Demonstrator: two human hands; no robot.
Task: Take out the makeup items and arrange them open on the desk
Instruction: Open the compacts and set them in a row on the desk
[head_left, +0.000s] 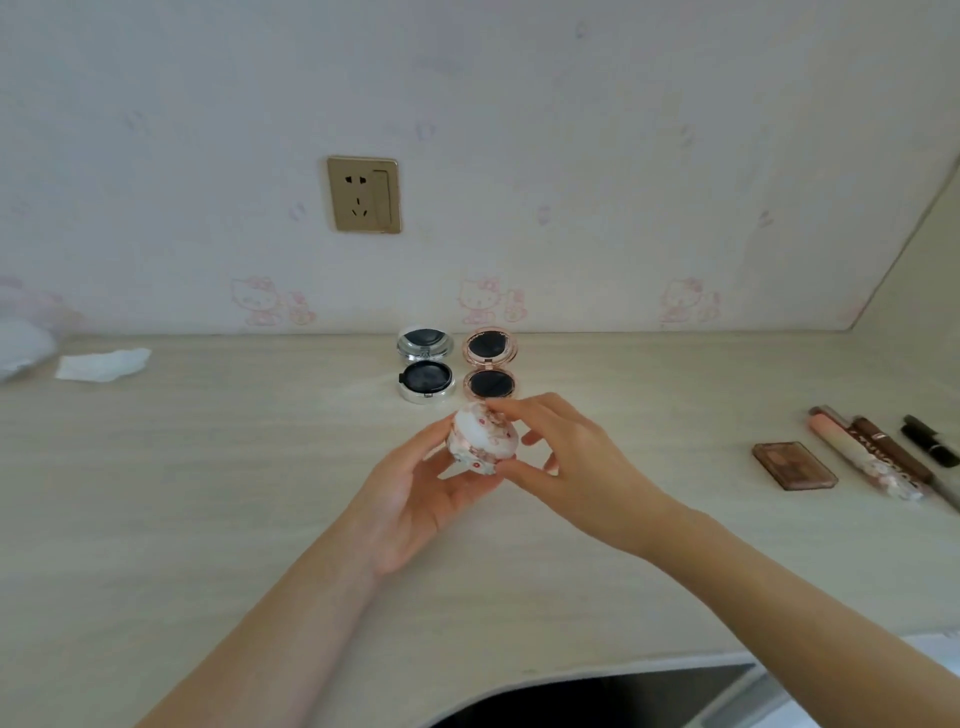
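Both hands are on the patterned compact (483, 439), lifted off the worktop (208, 467): the left hand (415, 488) cradles it from below, fingers curled round its base, while the right hand (566, 457) pinches its rim, looking ready to pry it open. Just beyond the hands, two are done, the silver compact (425, 371) and the rose-gold compact (491, 366) lying open side by side. Well off to the right hand's side, the brown palette (794, 465) and a cluster of tubes (878, 457) look closed, so plenty remains.
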